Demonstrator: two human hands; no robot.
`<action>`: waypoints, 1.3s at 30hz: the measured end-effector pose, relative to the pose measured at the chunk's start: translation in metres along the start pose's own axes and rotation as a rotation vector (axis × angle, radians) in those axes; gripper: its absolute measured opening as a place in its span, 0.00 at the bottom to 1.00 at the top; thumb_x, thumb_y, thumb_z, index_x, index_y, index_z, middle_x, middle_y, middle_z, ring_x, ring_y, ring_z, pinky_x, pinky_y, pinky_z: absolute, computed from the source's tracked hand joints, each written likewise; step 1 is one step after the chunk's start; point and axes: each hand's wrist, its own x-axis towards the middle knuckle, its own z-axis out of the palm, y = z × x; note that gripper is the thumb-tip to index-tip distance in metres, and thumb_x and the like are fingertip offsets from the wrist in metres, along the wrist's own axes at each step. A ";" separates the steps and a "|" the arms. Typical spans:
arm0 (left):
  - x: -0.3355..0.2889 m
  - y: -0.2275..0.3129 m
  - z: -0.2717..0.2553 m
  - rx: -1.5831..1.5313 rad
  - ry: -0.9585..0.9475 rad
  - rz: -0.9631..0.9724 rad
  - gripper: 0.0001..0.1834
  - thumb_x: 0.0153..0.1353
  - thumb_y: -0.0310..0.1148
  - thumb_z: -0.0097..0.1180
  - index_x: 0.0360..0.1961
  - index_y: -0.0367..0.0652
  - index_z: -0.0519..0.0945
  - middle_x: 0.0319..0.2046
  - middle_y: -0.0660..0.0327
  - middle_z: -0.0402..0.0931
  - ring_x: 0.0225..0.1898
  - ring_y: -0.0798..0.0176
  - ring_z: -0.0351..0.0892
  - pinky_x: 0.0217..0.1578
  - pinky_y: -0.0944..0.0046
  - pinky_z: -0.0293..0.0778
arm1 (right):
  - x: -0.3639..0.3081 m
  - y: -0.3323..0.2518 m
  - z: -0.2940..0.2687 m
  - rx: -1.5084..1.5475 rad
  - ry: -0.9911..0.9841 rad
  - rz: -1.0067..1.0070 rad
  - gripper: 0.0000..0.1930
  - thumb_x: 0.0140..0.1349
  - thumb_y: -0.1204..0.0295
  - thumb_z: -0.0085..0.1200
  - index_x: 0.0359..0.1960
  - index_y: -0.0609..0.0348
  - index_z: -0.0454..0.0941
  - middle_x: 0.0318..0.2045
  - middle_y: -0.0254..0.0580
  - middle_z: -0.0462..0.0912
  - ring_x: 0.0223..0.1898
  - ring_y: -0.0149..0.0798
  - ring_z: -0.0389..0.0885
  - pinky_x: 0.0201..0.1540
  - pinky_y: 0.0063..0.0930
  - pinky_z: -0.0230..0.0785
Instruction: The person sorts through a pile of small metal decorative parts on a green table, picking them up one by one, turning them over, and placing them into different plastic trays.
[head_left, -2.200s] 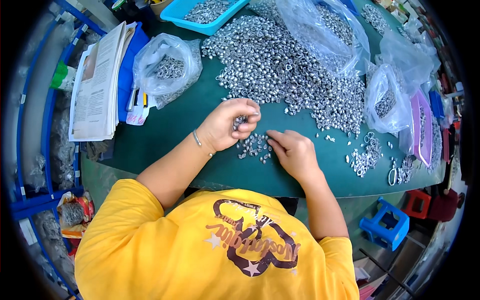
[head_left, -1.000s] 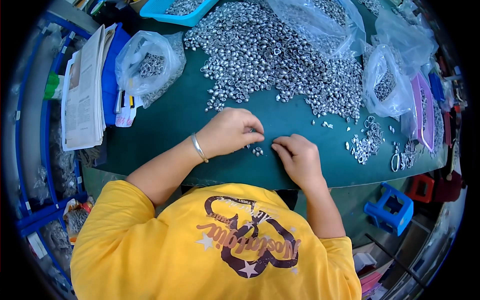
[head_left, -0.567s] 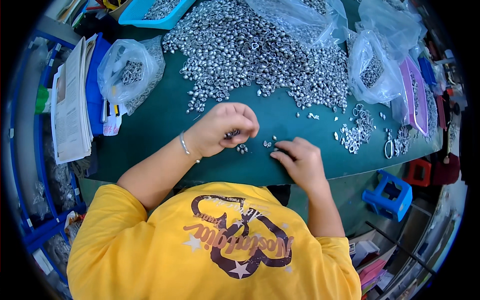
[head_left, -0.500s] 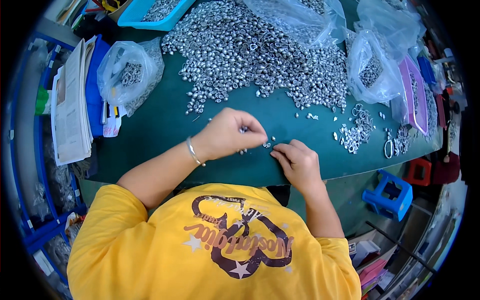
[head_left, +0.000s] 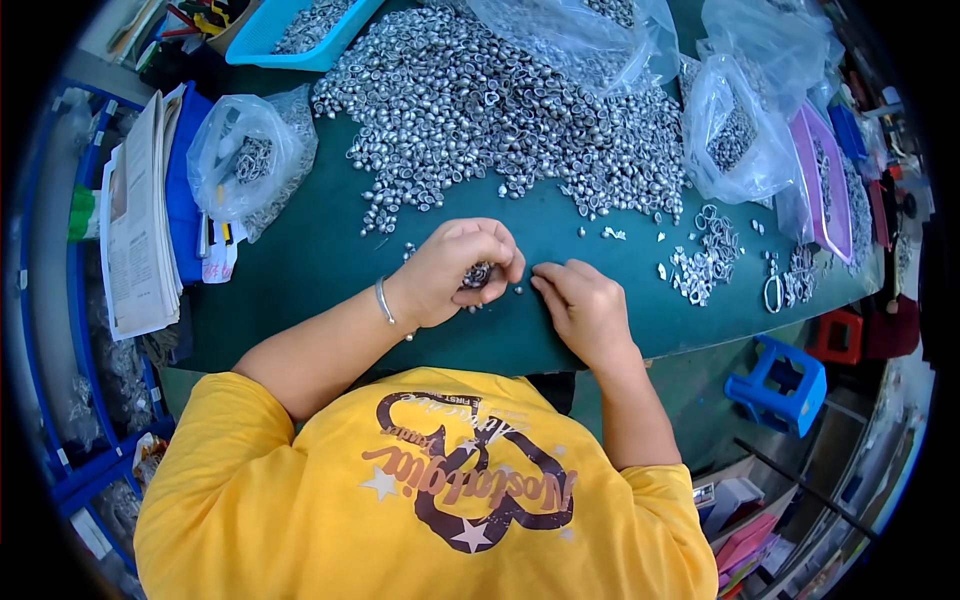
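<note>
My left hand (head_left: 450, 272), with a silver bangle (head_left: 384, 300) at its wrist, hovers low over the green tabletop with its fingers curled in toward the thumb. Small silver metal pieces (head_left: 476, 274) show inside the curl; whether they are held or lie beneath, I cannot tell. To its right, my right hand (head_left: 588, 312) rests near the table with thumb and forefinger pressed together; anything between them is hidden. A tiny silver bead-like piece (head_left: 518, 290) lies between both hands. Beyond them spreads a large heap of rounded, hollow silver pieces (head_left: 490, 110).
Clear bags of metal parts stand left (head_left: 245, 160) and right (head_left: 735, 140) of the heap. A blue tray (head_left: 300, 62) sits at the back, a pink tray (head_left: 822, 190) at the right. Loose metal parts (head_left: 695, 275) lie to the right. A blue stool (head_left: 778, 385) is on the floor.
My left hand has gone from reaching rightward in a pinch to a rounded curl, its fingertips drawn back. My right hand has shifted slightly left and away from me. The whole view has shifted a little.
</note>
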 end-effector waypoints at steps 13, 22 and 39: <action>0.013 -0.022 0.002 0.927 0.070 0.529 0.05 0.54 0.30 0.56 0.27 0.41 0.77 0.19 0.64 0.68 0.21 0.66 0.69 0.18 0.67 0.65 | 0.021 0.025 -0.010 -0.177 0.170 0.221 0.04 0.50 0.74 0.58 0.28 0.57 0.80 0.19 0.45 0.74 0.21 0.44 0.75 0.25 0.30 0.68; 0.006 0.006 -0.016 -0.604 -0.037 -0.063 0.09 0.63 0.32 0.41 0.33 0.38 0.71 0.29 0.60 0.68 0.24 0.71 0.65 0.17 0.77 0.61 | 0.031 0.010 -0.003 2.208 0.012 0.798 0.06 0.58 0.70 0.44 0.29 0.60 0.69 0.19 0.33 0.61 0.17 0.26 0.58 0.13 0.16 0.47; 0.007 0.007 0.004 0.720 0.451 1.143 0.18 0.57 0.20 0.44 0.50 0.33 0.66 0.48 0.55 0.67 0.50 0.61 0.68 0.54 0.62 0.61 | 0.089 0.048 -0.046 2.041 0.790 0.960 0.15 0.63 0.54 0.42 0.23 0.46 0.67 0.15 0.27 0.67 0.11 0.25 0.62 0.12 0.15 0.52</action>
